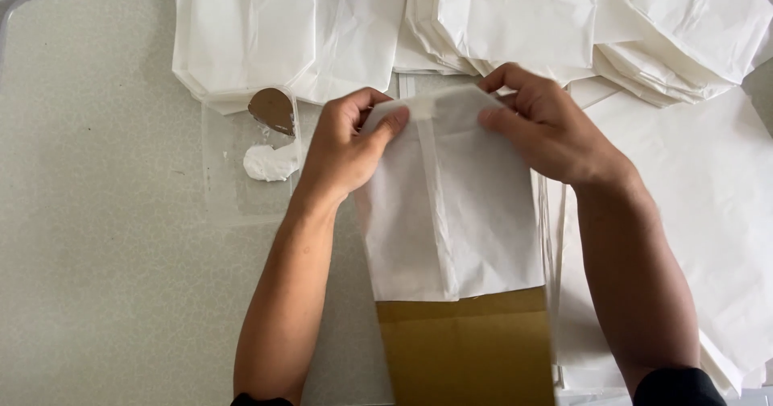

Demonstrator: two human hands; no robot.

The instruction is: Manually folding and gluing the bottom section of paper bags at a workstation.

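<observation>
Lower centre of the frame: a flat brown cardboard form (467, 350) lies on the speckled grey table (105, 237), its near end cut off by the bottom edge. A folded white paper sheet (451, 213) wraps over it, a lengthwise seam running down the middle. At the sheet's far end the left hand (342, 152) pinches the left corner between thumb and curled fingers, while the right hand (543, 128) closes over the right corner, fingers bent onto the paper. The step in hand appears to be folding down the far end of the sheet; the next move probably calls for a square, firmly pressed crease. Centre left: a clear plastic piece (241, 180) carries a dab of white paste (270, 163) and a small brown spreader (274, 109). Top: stacks of white paper bags (515, 19), cut off by the frame. What lies beneath the fingers is hidden
</observation>
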